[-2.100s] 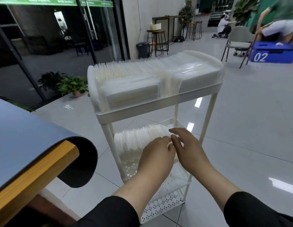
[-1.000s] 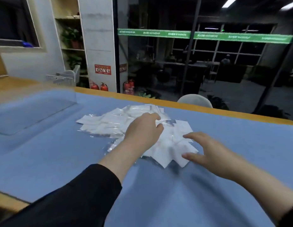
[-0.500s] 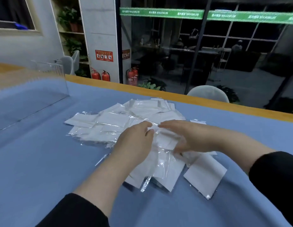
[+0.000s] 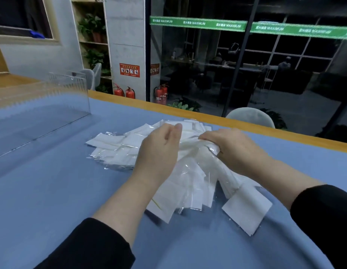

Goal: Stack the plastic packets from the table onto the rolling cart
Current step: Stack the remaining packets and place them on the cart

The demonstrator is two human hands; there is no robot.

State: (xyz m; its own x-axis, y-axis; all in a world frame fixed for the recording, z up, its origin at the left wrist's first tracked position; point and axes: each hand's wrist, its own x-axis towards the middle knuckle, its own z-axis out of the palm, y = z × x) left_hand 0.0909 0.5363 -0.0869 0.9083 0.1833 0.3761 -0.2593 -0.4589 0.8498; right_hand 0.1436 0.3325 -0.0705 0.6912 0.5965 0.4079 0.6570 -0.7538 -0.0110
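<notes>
A loose heap of white plastic packets lies on the blue table. My left hand rests on the middle of the heap, fingers curled over the packets. My right hand grips a bunch of packets at the heap's right side, fingers curled round them. One packet lies apart at the near right. The rolling cart is out of view.
A clear acrylic box stands on the table at the left. The table's wooden far edge runs behind the heap, with a grey chair back beyond it. Glass walls and fire extinguishers are further back.
I turned from the cart to the table. Both hands reached the packet heap; now my right hand has closed round a bunch of packets and my left hand has moved further over the heap.
</notes>
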